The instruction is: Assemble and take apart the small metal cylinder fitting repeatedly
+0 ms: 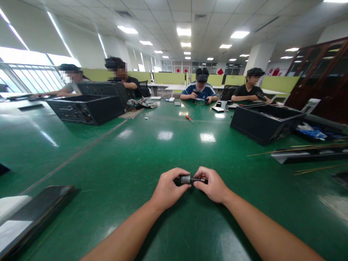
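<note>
In the middle of the head view, both hands hold a small metal cylinder with a thin ribbed shaft (186, 179) just above the green tabletop (130, 203). The piece lies level, running from left to right. My left hand (169, 186) is closed around the dark end and the silver body, thumb below and fingers above. My right hand (213, 184) pinches the ribbed, spring-like shaft at the other end. The fingers hide both ends of the piece, and its exact kind cannot be made out.
Open black computer cases stand at left (89, 108) and right (265, 123). An orange screwdriver (188, 117) lies farther back. Thin rods and a dark metal channel (307, 154) are at right, a dark flat panel (40, 214) at near left. Several people sit across the table.
</note>
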Available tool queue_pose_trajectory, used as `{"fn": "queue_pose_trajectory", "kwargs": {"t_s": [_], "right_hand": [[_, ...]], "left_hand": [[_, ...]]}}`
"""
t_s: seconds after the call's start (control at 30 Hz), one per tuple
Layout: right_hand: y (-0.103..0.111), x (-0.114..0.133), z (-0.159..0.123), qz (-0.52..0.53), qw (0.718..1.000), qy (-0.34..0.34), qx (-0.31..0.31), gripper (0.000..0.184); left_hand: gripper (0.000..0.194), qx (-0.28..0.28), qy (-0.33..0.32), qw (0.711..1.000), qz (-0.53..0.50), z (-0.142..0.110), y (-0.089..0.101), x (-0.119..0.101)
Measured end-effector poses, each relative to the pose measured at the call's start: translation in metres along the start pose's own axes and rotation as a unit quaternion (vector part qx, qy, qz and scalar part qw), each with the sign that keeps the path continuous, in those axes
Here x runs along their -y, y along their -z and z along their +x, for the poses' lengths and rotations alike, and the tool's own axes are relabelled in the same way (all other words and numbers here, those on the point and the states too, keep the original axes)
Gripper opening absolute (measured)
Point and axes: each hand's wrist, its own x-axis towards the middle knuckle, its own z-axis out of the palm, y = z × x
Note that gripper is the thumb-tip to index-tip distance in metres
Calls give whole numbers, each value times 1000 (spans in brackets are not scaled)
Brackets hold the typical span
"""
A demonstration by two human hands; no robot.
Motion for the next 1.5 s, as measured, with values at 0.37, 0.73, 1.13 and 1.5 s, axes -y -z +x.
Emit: {"fn": "queue_pose_trajectory", "kwargs": {"t_s": [0.37, 0.73, 1.13, 1.5], "right_hand": [[0, 0, 0, 4, 1000, -4, -2, 8], [0, -1, 0, 6, 1000, -15, 1, 9], [2, -3, 0, 33, 999, -20, 5, 9], [2, -1, 1, 46, 998, -39, 7, 14]], "left_hand": [[25, -6, 4, 1000, -2, 1, 0, -1], [25, -10, 7, 1000, -9, 2, 1, -4], [26, -18, 6, 1000, -7, 0, 1, 2], [26, -26, 19, 999, -8, 2, 2, -1]]}}
